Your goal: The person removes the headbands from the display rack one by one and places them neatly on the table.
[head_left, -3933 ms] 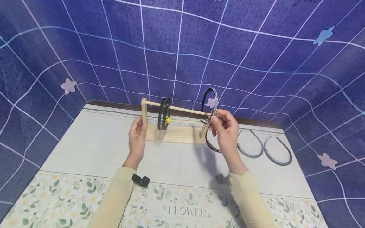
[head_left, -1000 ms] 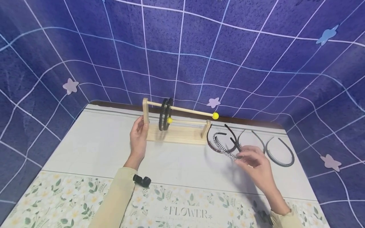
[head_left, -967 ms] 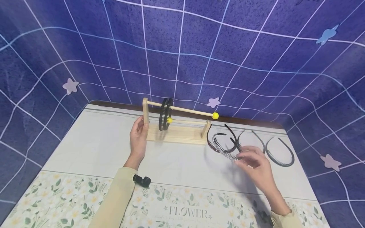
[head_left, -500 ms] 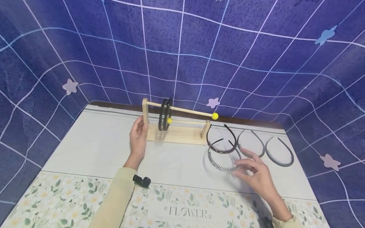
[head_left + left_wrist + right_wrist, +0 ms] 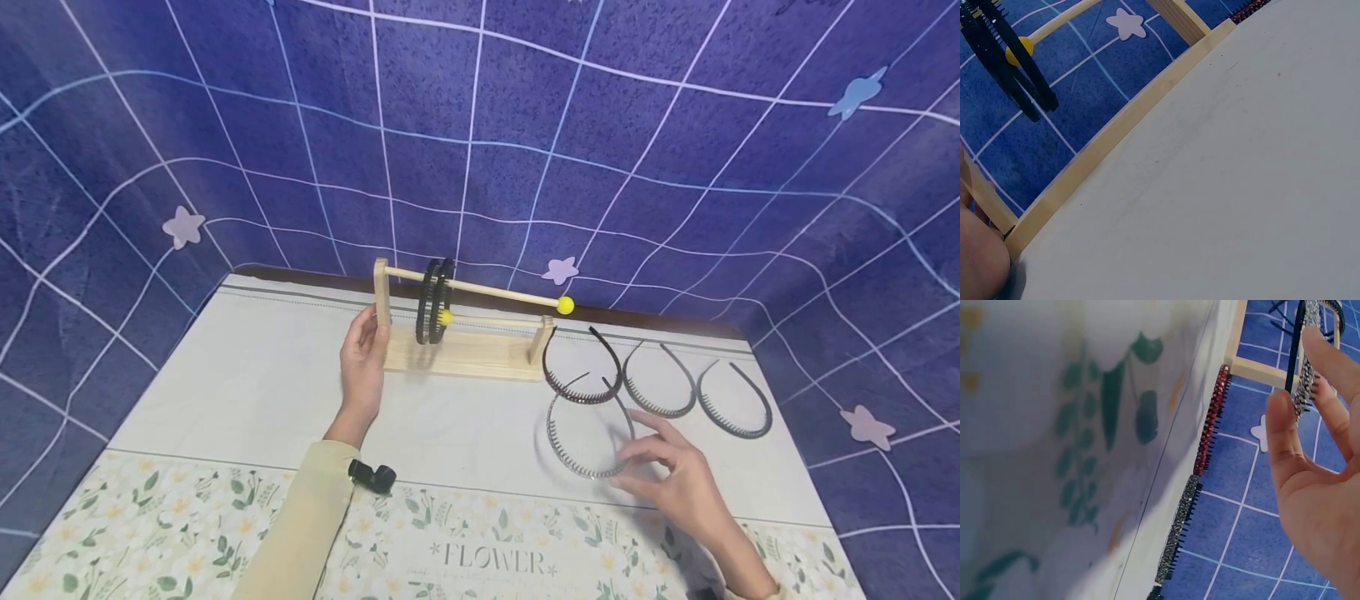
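My left hand (image 5: 362, 367) grips the left upright (image 5: 382, 293) of a wooden stand (image 5: 465, 354) with two rods. In my right hand (image 5: 678, 475) is a toothed headband (image 5: 596, 476) covered in silver rhinestones, pinched between thumb and fingers at one side. The right wrist view shows the thumb and fingertips on the glittering band (image 5: 1305, 375). Its open ends point away from me and overlap a red-and-black headband (image 5: 588, 400) in the head view. Black headbands (image 5: 429, 304) hang on the stand's upper rod, which ends in a yellow ball (image 5: 566, 305).
Two more headbands, a grey one (image 5: 690, 404) and a dark one (image 5: 738, 432), lie to the right of the red-and-black one. A lower rod with its own yellow ball (image 5: 446, 317) faces me. Behind the table (image 5: 247, 375) hangs a blue gridded cloth (image 5: 480, 133).
My right hand has carried the silver headband from the upper rod's right end down toward me, in front of the loose headbands, and tilted it flatter. My left hand stays on the upright.
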A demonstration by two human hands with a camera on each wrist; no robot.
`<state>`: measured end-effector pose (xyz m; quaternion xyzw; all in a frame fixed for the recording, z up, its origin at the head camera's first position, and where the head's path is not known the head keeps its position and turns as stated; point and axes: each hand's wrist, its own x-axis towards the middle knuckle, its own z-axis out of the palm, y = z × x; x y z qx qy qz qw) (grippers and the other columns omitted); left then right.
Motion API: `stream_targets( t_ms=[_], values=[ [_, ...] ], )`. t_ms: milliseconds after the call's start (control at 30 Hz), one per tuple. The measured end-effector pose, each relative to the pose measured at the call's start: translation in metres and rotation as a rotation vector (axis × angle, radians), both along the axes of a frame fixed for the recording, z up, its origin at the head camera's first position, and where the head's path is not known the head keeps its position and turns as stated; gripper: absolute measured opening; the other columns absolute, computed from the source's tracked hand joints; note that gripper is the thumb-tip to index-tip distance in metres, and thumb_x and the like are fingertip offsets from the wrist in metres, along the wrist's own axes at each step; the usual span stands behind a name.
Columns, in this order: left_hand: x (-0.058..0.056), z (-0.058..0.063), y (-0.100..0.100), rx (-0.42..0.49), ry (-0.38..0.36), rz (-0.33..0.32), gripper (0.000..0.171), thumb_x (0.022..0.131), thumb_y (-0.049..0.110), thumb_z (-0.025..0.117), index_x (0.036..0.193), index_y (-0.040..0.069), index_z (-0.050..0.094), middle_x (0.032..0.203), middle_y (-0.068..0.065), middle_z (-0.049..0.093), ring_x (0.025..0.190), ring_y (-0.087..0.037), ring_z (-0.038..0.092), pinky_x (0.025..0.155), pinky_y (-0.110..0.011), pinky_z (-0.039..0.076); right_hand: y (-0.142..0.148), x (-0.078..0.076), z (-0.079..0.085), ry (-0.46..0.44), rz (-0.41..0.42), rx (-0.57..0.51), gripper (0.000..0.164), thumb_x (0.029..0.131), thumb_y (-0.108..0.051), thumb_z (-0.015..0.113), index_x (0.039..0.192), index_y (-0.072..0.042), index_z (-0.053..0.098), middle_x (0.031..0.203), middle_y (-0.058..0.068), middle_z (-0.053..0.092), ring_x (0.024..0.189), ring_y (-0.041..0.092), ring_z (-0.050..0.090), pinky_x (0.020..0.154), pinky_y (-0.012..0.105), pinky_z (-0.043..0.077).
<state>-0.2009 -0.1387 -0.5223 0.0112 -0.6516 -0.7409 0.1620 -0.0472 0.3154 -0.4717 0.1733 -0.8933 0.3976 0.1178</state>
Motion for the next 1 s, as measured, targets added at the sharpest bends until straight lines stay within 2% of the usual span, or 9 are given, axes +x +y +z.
stream_targets(
  t_ms=[133,200,233,333,433,500,733,1000],
  values=[
    [0.0,0.001,0.0,-0.011,-0.005,-0.002,0.048,0.118,0.019,0.054,0.166,0.015,0.048,0.149,-0.006,0.059,0.15,-0.023,0.052,0.132,-0.041,0.039,0.001,0.003,-0.003,-0.018,0.018,0.068,0.045,0.064,-0.009,0.107,0.095,-0.032,0.082,0.151,0.008,0.067,0.118,0.008,0.07,0.116,0.004,0.033],
    [0.0,0.0,0.0,-0.013,-0.007,-0.005,0.048,0.119,0.02,0.053,0.166,0.016,0.047,0.148,-0.003,0.059,0.151,-0.023,0.051,0.133,-0.041,0.039,0.002,0.004,-0.005,-0.04,0.024,0.094,0.044,0.064,-0.012,0.107,0.094,-0.033,0.082,0.152,0.006,0.066,0.13,0.014,0.067,0.119,0.006,0.029],
    [0.0,0.0,0.0,-0.016,-0.01,-0.006,0.048,0.119,0.021,0.053,0.166,0.016,0.047,0.147,-0.001,0.059,0.151,-0.023,0.051,0.133,-0.041,0.039,0.002,0.005,-0.006,-0.051,0.026,0.107,0.044,0.064,-0.014,0.107,0.094,-0.033,0.082,0.152,0.005,0.066,0.133,0.018,0.066,0.121,0.011,0.032],
    [0.001,0.0,0.0,-0.007,-0.009,-0.01,0.048,0.119,0.02,0.053,0.167,0.015,0.047,0.145,0.002,0.059,0.15,-0.023,0.051,0.133,-0.04,0.038,0.001,0.006,-0.008,-0.082,0.046,0.131,0.043,0.065,-0.015,0.107,0.095,-0.033,0.081,0.152,0.006,0.066,0.135,0.033,0.067,0.125,0.04,0.045],
    [0.001,0.001,0.0,-0.008,-0.007,-0.01,0.048,0.119,0.019,0.053,0.166,0.015,0.047,0.145,0.002,0.059,0.15,-0.023,0.051,0.133,-0.04,0.038,0.0,0.007,-0.009,-0.141,0.062,0.141,0.042,0.067,-0.017,0.106,0.096,-0.036,0.081,0.152,0.008,0.066,0.135,0.044,0.066,0.116,0.073,0.047],
    [0.001,0.001,0.0,-0.008,-0.004,-0.009,0.048,0.119,0.019,0.053,0.166,0.015,0.047,0.146,0.001,0.059,0.15,-0.022,0.051,0.133,-0.04,0.038,0.0,0.007,-0.009,-0.182,0.065,0.138,0.04,0.069,-0.019,0.105,0.097,-0.037,0.082,0.153,0.01,0.066,0.136,0.049,0.064,0.113,0.081,0.045],
    [0.0,0.002,0.001,-0.006,-0.006,-0.013,0.048,0.118,0.018,0.052,0.166,0.015,0.047,0.147,-0.001,0.059,0.152,-0.024,0.05,0.133,-0.041,0.038,0.002,0.007,-0.01,-0.232,0.035,0.176,0.039,0.069,-0.026,0.105,0.097,-0.04,0.081,0.153,0.012,0.066,0.139,0.049,0.061,0.113,0.077,0.048],
    [0.001,0.0,0.0,-0.031,-0.01,-0.005,0.048,0.119,0.021,0.053,0.167,0.016,0.047,0.148,0.0,0.058,0.15,-0.022,0.051,0.133,-0.041,0.038,0.003,0.005,-0.014,-0.205,0.057,0.254,0.038,0.071,-0.033,0.104,0.097,-0.044,0.078,0.152,0.011,0.067,0.138,0.044,0.062,0.113,0.073,0.051]
  ],
)
